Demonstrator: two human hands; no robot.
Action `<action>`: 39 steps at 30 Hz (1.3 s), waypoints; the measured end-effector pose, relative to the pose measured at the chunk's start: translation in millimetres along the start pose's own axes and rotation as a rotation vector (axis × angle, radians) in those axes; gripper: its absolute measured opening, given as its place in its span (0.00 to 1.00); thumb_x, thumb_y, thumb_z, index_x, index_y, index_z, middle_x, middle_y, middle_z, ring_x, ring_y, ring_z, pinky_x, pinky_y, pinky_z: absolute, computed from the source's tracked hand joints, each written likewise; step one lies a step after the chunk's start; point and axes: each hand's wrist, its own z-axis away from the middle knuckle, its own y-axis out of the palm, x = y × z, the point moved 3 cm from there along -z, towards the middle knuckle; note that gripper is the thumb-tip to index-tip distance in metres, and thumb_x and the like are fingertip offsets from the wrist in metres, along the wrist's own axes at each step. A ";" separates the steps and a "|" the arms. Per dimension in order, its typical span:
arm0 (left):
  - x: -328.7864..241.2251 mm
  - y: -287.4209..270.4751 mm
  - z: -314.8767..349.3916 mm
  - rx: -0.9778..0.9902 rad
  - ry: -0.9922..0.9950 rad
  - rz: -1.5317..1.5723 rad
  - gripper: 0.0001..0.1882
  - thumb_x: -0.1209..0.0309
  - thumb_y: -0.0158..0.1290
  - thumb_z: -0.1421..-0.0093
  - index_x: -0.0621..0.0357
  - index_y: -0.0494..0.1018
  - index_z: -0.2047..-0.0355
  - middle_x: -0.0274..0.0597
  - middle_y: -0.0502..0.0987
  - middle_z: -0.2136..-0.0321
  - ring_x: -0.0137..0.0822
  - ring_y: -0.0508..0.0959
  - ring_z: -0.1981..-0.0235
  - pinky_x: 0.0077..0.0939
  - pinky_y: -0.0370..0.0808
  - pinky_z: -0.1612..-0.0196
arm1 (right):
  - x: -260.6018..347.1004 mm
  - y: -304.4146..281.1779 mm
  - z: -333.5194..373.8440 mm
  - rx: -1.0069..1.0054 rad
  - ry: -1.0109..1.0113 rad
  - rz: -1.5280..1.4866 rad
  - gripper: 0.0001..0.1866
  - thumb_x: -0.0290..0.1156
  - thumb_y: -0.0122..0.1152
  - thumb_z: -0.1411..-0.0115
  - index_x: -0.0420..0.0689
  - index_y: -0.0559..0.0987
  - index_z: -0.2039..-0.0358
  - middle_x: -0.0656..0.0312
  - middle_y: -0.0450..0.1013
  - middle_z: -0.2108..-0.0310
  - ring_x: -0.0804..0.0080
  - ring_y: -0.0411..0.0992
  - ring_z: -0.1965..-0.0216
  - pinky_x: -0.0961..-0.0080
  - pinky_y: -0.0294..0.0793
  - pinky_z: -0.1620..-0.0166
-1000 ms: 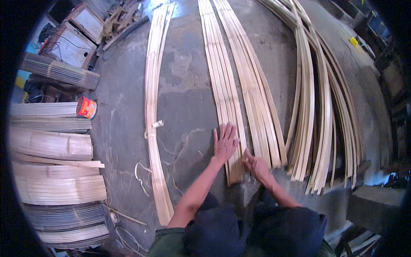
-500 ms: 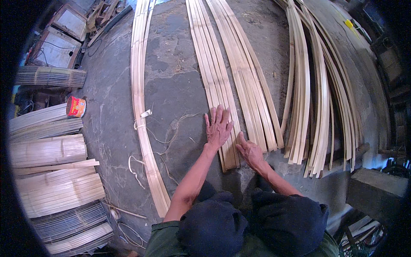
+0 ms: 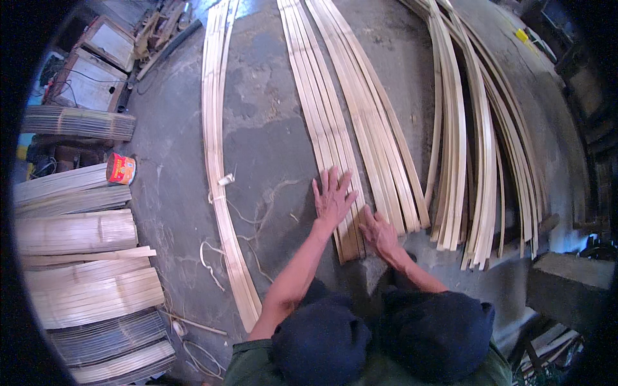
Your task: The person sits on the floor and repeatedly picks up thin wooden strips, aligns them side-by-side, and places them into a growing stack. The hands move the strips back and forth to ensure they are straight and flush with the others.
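Long flat bamboo strips [image 3: 306, 83] lie side by side on the floor, running from the far side toward me. My left hand [image 3: 335, 201] rests flat across them near their near end, palm down and fingers spread. Against the right edge of the same strips is my right hand [image 3: 381, 235], fingers stretched forward and low, holding nothing that I can see. Immediately to its right lies a second row of bamboo strips [image 3: 370, 119], with a narrow gap between the two rows.
Further right, loose bundles of strips [image 3: 450, 161] fan out. A tied narrow bundle [image 3: 212, 128] lies to the left, with thin cord [image 3: 261, 222] beside it. Shorter slat stacks [image 3: 90, 296] and a red tin [image 3: 121, 168] line the left side. A block [image 3: 570, 280] stands right.
The view has shifted slightly, so most things sit a little lower and to the right. My left hand stays flat on the strips; my right hand's index finger points out less.
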 end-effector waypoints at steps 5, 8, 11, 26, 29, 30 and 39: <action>-3.1 1.7 1.2 0.024 0.013 -0.014 0.33 0.48 0.48 0.37 0.36 0.57 0.33 0.52 0.50 0.32 0.57 0.46 0.30 0.70 0.43 0.35 | 1.1 -7.7 3.6 -0.036 -0.032 -0.034 0.30 0.42 0.54 0.36 0.44 0.62 0.37 0.47 0.70 0.62 0.43 0.75 0.66 0.51 0.74 0.65; 5.9 -3.7 3.9 0.009 0.004 -0.018 0.34 0.47 0.49 0.38 0.37 0.57 0.33 0.53 0.50 0.33 0.57 0.45 0.30 0.72 0.42 0.35 | 3.7 -9.2 3.4 -0.153 -0.150 0.001 0.31 0.41 0.55 0.37 0.43 0.62 0.37 0.48 0.70 0.63 0.45 0.74 0.68 0.53 0.74 0.65; -15.2 -8.1 -3.3 0.061 -0.017 -0.006 0.35 0.49 0.49 0.39 0.43 0.58 0.34 0.53 0.49 0.32 0.57 0.45 0.30 0.69 0.41 0.34 | -4.4 -36.3 0.8 -0.191 -0.037 0.100 0.32 0.38 0.59 0.40 0.42 0.62 0.38 0.48 0.69 0.59 0.46 0.70 0.60 0.55 0.72 0.58; -17.3 18.3 1.4 -0.076 0.143 0.022 0.36 0.54 0.46 0.36 0.58 0.54 0.33 0.50 0.50 0.31 0.49 0.47 0.29 0.56 0.40 0.31 | -10.0 -43.7 -2.2 -0.104 0.082 0.049 0.32 0.34 0.63 0.44 0.46 0.64 0.40 0.52 0.67 0.55 0.50 0.68 0.53 0.56 0.72 0.52; -16.7 18.6 2.5 -0.092 0.157 0.028 0.36 0.54 0.47 0.36 0.58 0.55 0.33 0.51 0.51 0.31 0.49 0.48 0.29 0.57 0.42 0.31 | -13.2 -41.5 -1.7 -0.184 0.019 0.096 0.32 0.34 0.63 0.44 0.47 0.64 0.39 0.54 0.66 0.52 0.51 0.68 0.51 0.56 0.72 0.52; -17.3 16.9 1.6 -0.092 0.160 0.032 0.35 0.54 0.47 0.36 0.58 0.55 0.33 0.52 0.51 0.31 0.50 0.48 0.30 0.57 0.43 0.31 | -15.0 -40.6 -1.5 -0.234 -0.011 0.090 0.33 0.34 0.63 0.45 0.47 0.64 0.39 0.53 0.67 0.52 0.51 0.68 0.51 0.56 0.73 0.52; -20.8 10.8 0.0 -0.066 0.125 0.003 0.36 0.55 0.48 0.39 0.57 0.55 0.33 0.50 0.51 0.31 0.47 0.49 0.30 0.54 0.43 0.30 | -12.1 -43.0 0.1 -0.238 0.130 -0.556 0.29 0.31 0.55 0.36 0.43 0.61 0.35 0.42 0.74 0.66 0.49 0.75 0.65 0.65 0.74 0.59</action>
